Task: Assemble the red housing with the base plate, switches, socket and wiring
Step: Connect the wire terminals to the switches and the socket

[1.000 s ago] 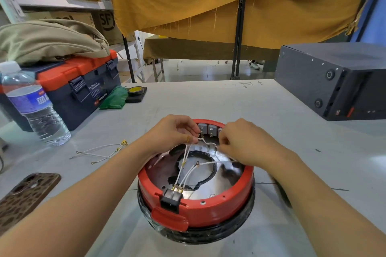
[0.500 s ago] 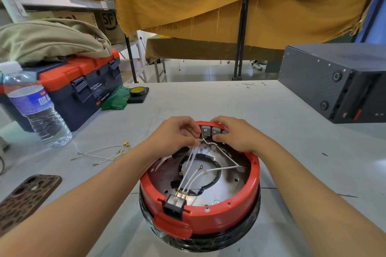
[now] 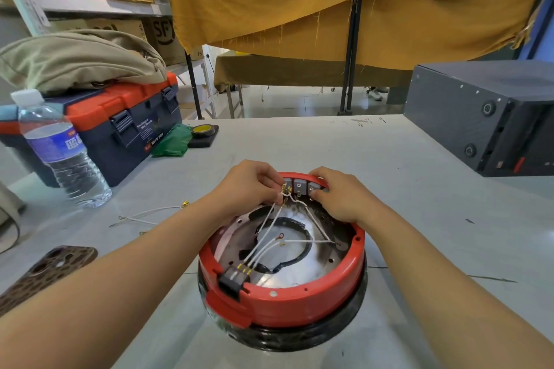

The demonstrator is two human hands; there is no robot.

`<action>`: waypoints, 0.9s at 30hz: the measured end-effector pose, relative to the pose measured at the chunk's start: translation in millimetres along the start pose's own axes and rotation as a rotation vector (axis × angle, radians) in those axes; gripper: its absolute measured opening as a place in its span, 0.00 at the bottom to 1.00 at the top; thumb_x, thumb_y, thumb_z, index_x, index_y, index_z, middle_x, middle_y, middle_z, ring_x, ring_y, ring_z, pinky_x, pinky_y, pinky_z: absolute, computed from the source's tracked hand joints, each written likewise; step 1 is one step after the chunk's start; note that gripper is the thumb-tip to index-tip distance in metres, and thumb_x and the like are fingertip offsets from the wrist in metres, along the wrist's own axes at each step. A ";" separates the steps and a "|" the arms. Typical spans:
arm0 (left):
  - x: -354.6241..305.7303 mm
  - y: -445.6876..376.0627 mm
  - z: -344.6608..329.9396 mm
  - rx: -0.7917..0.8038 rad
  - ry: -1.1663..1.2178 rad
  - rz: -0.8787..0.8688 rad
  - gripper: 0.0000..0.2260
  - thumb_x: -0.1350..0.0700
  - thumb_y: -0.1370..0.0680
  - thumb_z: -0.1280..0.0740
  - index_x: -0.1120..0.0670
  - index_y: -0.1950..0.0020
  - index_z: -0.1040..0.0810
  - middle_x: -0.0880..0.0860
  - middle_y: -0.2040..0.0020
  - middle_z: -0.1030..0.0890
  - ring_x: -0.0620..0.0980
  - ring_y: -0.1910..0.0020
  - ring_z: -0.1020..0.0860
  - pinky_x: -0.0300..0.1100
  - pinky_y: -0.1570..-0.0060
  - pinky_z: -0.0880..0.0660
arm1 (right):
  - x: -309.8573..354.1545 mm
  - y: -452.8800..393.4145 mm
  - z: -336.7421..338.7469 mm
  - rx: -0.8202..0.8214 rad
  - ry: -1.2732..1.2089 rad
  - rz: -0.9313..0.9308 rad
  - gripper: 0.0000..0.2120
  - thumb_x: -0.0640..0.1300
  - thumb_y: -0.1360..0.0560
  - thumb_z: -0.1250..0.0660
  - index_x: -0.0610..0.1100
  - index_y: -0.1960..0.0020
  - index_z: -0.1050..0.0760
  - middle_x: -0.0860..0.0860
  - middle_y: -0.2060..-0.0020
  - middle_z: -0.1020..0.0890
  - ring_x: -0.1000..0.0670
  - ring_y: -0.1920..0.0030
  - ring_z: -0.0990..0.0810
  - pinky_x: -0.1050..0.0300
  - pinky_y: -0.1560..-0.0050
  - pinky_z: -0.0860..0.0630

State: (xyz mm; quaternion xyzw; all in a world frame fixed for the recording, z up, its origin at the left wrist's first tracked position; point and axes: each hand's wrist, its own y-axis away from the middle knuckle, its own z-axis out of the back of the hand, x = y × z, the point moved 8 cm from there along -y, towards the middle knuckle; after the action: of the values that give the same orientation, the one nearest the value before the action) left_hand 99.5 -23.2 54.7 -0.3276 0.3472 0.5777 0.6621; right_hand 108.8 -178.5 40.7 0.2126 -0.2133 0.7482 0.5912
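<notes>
The round red housing point(image 3: 299, 302) sits upside down on a black ring at the table's near middle, with the shiny metal base plate point(image 3: 287, 272) inside. Grey switches point(image 3: 299, 187) line its far rim. A black socket point(image 3: 232, 280) sits in the near rim, and white wires point(image 3: 269, 225) run from it to the switches. My left hand point(image 3: 248, 186) pinches a wire terminal at the leftmost switch. My right hand point(image 3: 338, 195) grips the far rim by the right switch, fingers curled over it.
Loose white wires point(image 3: 150, 214) lie on the table to the left. A water bottle point(image 3: 60, 153), a blue-orange toolbox point(image 3: 120, 126), a tape roll point(image 3: 204, 130) and a phone point(image 3: 45, 272) stand further left. A dark metal box point(image 3: 485, 117) stands at the right.
My right hand has left the wires over the base plate and moved to the far rim at the switches. My left hand has stayed at the leftmost switch with its wire.
</notes>
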 end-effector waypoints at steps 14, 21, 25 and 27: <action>17.6 -1.1 -19.3 0.022 0.335 0.257 0.05 0.71 0.28 0.32 0.62 0.59 0.21 0.59 0.65 0.21 0.44 0.77 0.22 0.32 0.76 0.27 | -3.9 10.6 -2.3 0.071 -0.122 -0.065 0.23 0.45 0.21 0.39 0.46 0.28 0.39 0.45 0.37 0.26 0.46 0.44 0.26 0.58 0.50 0.32; 26.5 -2.2 -20.7 0.045 0.407 0.329 0.07 0.72 0.29 0.32 0.61 0.57 0.21 0.56 0.70 0.20 0.45 0.75 0.22 0.33 0.75 0.26 | 0.3 -11.2 3.6 0.089 -0.283 0.005 0.23 0.53 0.23 0.36 0.48 0.30 0.33 0.49 0.33 0.28 0.50 0.36 0.28 0.55 0.37 0.31; 29.6 -3.6 -19.8 0.040 0.372 0.353 0.06 0.73 0.30 0.32 0.63 0.60 0.20 0.58 0.70 0.20 0.45 0.78 0.22 0.33 0.77 0.27 | 11.4 -18.4 -7.0 0.172 -0.231 0.077 0.21 0.50 0.23 0.36 0.51 0.31 0.31 0.52 0.34 0.26 0.52 0.35 0.28 0.56 0.34 0.33; 30.5 -4.9 -19.7 0.049 0.331 0.358 0.06 0.73 0.30 0.32 0.64 0.61 0.20 0.58 0.69 0.20 0.46 0.77 0.22 0.33 0.76 0.26 | 9.9 -20.5 -7.2 0.169 -0.208 0.079 0.17 0.49 0.22 0.36 0.52 0.34 0.28 0.52 0.38 0.23 0.52 0.39 0.25 0.56 0.37 0.31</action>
State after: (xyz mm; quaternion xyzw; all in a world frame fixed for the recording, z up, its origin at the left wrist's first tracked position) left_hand 105.5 -23.8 18.6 -0.3349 0.5175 0.6155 0.4911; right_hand 126.2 -162.2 41.8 0.3296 -0.2181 0.7600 0.5159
